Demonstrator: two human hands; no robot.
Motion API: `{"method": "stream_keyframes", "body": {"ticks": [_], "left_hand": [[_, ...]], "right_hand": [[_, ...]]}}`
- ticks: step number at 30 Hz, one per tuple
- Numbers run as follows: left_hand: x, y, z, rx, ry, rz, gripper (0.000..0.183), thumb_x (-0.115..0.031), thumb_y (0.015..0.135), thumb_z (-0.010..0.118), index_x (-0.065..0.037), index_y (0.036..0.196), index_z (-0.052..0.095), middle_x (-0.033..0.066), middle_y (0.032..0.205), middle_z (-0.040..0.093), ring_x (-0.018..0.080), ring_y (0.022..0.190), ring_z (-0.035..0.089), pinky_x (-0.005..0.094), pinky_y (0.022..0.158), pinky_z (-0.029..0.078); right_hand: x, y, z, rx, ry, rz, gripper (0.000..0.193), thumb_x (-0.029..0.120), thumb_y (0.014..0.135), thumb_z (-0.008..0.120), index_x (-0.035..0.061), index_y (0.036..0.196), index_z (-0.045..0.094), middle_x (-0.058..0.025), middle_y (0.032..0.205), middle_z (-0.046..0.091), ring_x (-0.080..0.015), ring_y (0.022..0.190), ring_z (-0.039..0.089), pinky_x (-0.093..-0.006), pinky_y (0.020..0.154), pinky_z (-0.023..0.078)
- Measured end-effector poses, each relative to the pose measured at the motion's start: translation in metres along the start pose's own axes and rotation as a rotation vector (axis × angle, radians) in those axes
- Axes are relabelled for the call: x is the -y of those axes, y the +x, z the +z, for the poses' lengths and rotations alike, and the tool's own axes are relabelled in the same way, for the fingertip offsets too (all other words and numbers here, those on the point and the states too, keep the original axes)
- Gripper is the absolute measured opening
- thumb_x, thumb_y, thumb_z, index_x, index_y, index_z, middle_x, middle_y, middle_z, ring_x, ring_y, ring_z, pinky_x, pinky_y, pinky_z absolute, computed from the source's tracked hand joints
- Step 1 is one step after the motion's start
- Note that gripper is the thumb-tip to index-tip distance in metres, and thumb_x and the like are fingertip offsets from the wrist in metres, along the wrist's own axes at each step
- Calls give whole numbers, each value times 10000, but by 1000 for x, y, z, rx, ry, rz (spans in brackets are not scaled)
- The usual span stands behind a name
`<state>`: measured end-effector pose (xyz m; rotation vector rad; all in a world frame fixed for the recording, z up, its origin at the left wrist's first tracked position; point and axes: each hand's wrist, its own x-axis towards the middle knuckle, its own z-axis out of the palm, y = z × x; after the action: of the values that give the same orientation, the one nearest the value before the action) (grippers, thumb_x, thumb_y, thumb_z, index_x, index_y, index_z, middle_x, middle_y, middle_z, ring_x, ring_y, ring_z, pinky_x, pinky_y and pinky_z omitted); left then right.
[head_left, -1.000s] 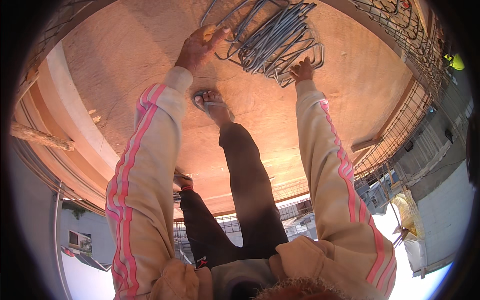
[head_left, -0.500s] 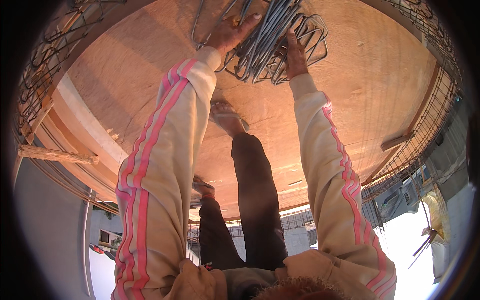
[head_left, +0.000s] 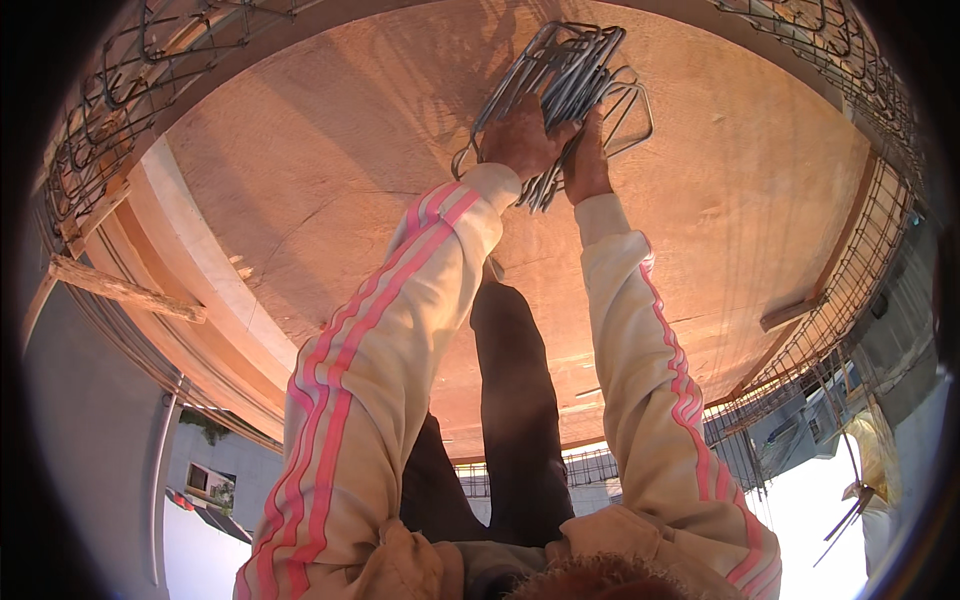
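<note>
A bundle of grey rebar stirrups [head_left: 572, 52], steel rods bent into rectangular loops, is between my two hands above the plywood deck. My left hand [head_left: 522, 140] grips the bundle's near left side, fingers wrapped over the rods. On the near right side, my right hand [head_left: 588, 163] is closed round the rods with its thumb up. One or two loops stick out loosely to the right of my right hand, and another juts out left of my left hand. Whether the bundle touches the deck, I cannot tell.
The brown plywood deck [head_left: 730, 230] spreads under me. Tied rebar cages [head_left: 865, 255] run along its rim on the right, with more rebar [head_left: 130, 85] at the far left. A wooden batten [head_left: 125, 288] lies at the left edge, and a small wood block [head_left: 793, 313] at the right.
My left hand has moved right, from beside the spread stirrups onto the bundle, close to my right hand. The stirrups are gathered more tightly. My forward foot is now mostly hidden by my left arm.
</note>
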<state>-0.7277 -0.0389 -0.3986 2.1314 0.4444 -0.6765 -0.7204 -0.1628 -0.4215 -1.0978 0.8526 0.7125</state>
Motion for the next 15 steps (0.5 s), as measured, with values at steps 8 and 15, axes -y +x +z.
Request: {"method": "stream_keyframes", "body": {"ticks": [8, 15], "left_hand": [[-38, -141, -55, 50, -237, 1, 394, -347, 968, 587, 23, 1081, 512, 258, 938, 691, 398, 934, 686, 504, 833, 509], [-43, -277, -88, -245, -588, 44, 363, -239, 921, 673, 20, 1109, 502, 236, 944, 647, 417, 863, 663, 474, 722, 517]], "right_hand": [[21, -139, -4, 131, -426, -35, 629, 551, 1039, 461, -14, 1291, 572, -75, 1146, 626, -167, 1059, 567, -292, 971, 419], [36, -269, 37, 132, -854, -16, 498, 453, 1036, 527, -17, 1180, 605, -58, 1074, 612, -171, 1017, 532, -333, 947, 402]]}}
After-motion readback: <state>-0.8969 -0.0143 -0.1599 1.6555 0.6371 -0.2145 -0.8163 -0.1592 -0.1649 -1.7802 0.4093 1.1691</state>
